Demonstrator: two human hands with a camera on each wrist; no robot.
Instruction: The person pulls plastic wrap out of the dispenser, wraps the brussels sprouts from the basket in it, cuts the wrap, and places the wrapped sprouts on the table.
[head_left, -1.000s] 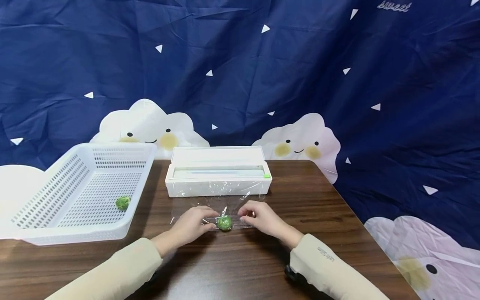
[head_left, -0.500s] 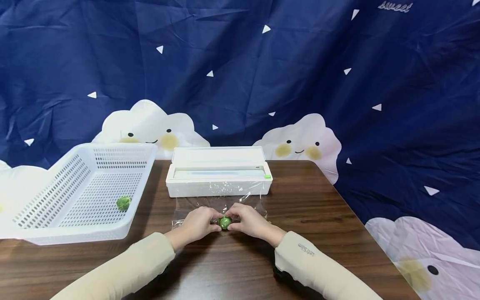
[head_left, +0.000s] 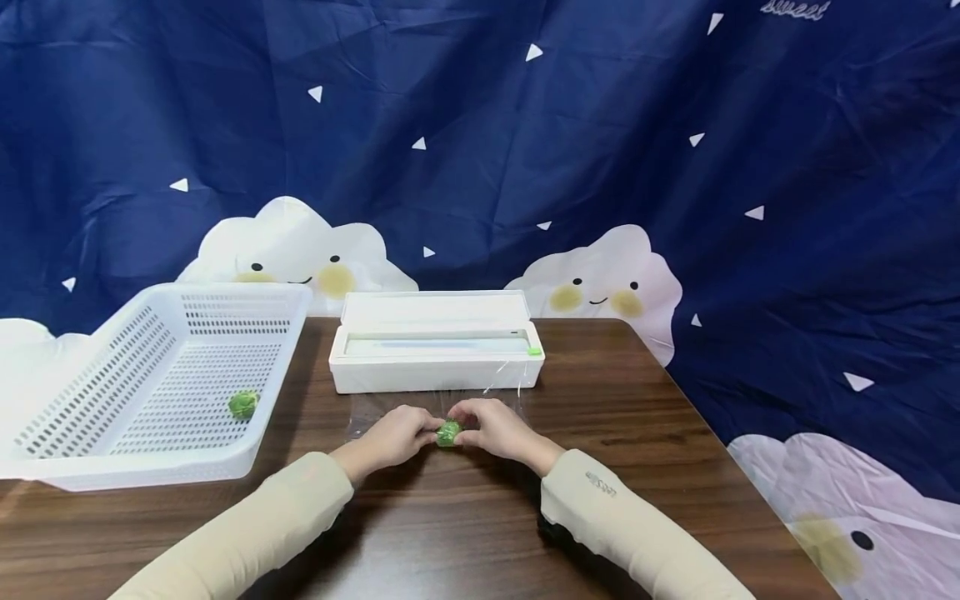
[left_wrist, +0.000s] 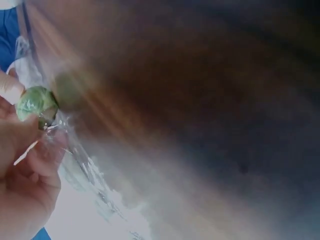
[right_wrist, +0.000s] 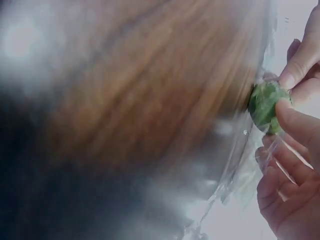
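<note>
My left hand (head_left: 390,434) and right hand (head_left: 497,428) pinch the sprout (head_left: 447,433) between them, fingers curled close against it, clear film (left_wrist: 90,170) around it. It is at the bench (head_left: 637,417), before the box (head_left: 435,376); a second sprout (head_left: 243,404) lies in the basket (head_left: 165,468).

A brown wood-grain table (head_left: 607,392)
On it stand a white perforated rectangular plastic basket (head_left: 210,375) at the left and, near the far edge, an open, long white box (head_left: 435,375), with thin clear plastic film (head_left: 369,408) spread before it
</note>
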